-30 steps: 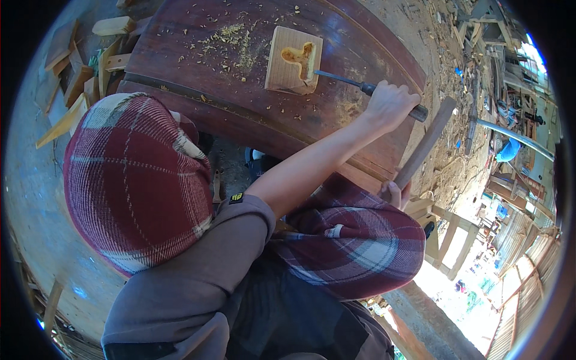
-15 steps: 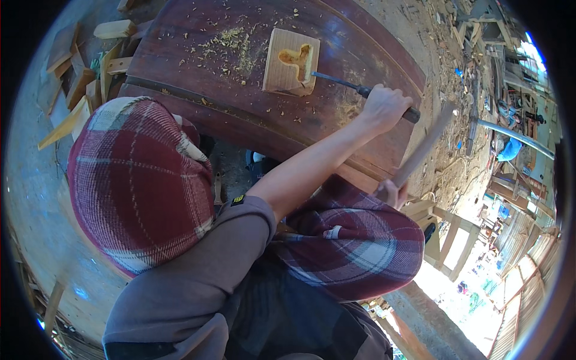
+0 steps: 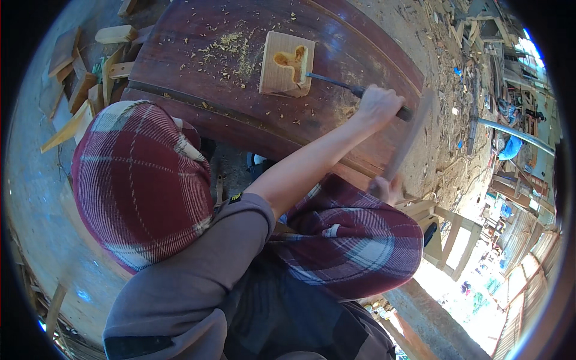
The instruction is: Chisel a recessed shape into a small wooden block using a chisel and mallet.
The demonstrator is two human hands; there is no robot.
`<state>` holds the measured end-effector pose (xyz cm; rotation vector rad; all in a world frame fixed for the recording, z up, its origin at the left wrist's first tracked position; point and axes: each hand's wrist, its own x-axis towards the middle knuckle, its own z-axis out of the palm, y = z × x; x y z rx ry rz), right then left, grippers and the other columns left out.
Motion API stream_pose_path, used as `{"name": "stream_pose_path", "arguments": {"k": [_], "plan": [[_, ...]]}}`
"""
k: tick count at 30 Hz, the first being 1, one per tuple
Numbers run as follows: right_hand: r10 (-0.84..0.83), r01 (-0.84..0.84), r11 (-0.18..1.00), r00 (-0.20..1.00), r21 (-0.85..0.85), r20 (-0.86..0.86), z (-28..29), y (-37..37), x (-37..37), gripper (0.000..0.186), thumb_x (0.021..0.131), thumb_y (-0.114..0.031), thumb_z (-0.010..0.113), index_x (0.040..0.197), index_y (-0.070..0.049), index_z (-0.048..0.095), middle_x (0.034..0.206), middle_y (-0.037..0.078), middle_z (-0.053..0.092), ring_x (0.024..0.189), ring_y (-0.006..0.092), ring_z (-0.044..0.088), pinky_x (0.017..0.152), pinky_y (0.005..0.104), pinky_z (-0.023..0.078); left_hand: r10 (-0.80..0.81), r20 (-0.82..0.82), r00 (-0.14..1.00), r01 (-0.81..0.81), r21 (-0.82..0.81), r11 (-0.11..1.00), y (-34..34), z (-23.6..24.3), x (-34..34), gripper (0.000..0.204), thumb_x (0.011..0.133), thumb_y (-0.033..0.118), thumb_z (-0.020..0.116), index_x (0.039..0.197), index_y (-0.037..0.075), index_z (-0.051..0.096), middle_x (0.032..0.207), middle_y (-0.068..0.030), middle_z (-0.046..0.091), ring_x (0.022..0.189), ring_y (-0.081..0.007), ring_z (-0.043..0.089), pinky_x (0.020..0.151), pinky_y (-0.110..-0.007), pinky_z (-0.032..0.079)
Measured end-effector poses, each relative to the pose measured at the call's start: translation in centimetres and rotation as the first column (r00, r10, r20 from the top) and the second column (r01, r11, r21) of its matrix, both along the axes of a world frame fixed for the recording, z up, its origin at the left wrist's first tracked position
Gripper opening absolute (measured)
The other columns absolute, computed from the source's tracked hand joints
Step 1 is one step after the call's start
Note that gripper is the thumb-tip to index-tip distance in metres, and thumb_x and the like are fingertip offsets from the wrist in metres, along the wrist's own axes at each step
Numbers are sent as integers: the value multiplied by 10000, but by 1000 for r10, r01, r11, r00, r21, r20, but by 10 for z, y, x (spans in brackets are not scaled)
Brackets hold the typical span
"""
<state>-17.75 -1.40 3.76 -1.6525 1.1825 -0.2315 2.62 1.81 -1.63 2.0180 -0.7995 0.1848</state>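
Note:
My left hand (image 3: 378,109) is closed around the dark handle of a chisel (image 3: 333,81). The blade's tip meets the right edge of the recess in a pale wooden block (image 3: 271,77). That recess is carved in a branched shape, with a rough yellow-brown floor. Lower right, my right hand (image 3: 387,191) grips one end of a wooden stick (image 3: 411,137), both smeared by motion. The stick slants up close to the butt of the chisel handle; whether they touch I cannot tell. The block lies on a dark reddish wooden table (image 3: 204,78).
Wood shavings (image 3: 235,49) are scattered left of the block. Offcuts (image 3: 78,78) lie piled at the far left. Plaid cloth (image 3: 135,174) covers both my knees by the table's near edge. A wooden frame (image 3: 453,240) stands at the right, with a littered dirt floor (image 3: 444,78) beyond the table.
The stick has swung left toward the butt of the chisel handle, my right hand moving with it. The block, chisel and left hand appear slightly further left in the picture.

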Motion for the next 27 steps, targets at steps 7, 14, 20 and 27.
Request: {"name": "stream_pose_path", "arguments": {"k": [7, 14, 20, 27], "plan": [[118, -114, 993, 966, -30, 229, 14, -11, 0, 483, 787, -178, 600, 1237, -47, 483, 637, 55, 493, 503, 137, 488, 445, 250, 421, 27, -9, 1000, -28, -19, 999, 13, 8, 7, 82, 817, 174, 592, 860, 172, 662, 746, -71, 643, 713, -257, 665, 661, -395, 477], [134, -126, 991, 964, -47, 228, 13, -13, -5, 543, 745, -163, 629, 1240, 2, 477, 642, 51, 493, 498, 120, 477, 437, 240, 401, -15, -16, 1000, 14, -92, 996, 15, 40, 6, 58, 811, 157, 586, 841, 149, 636, 732, -67, 622, 730, -262, 662, 654, -399, 456], [147, -147, 989, 971, -14, 190, 15, -9, -2, 536, 751, -173, 639, 1230, 4, 477, 643, 63, 499, 486, 134, 481, 439, 247, 406, -8, -40, 999, 3, -105, 994, 16, 34, 7, 67, 796, 155, 604, 852, 141, 638, 727, -64, 615, 729, -258, 659, 666, -398, 453], [195, -193, 981, 964, -28, 179, 11, -12, -4, 546, 753, -175, 634, 1235, 19, 466, 647, 69, 499, 496, 142, 492, 451, 255, 417, 0, -35, 999, -5, -146, 989, 17, 30, 11, 130, 748, 159, 660, 876, 143, 650, 721, -59, 617, 736, -263, 657, 651, -408, 459]]}}
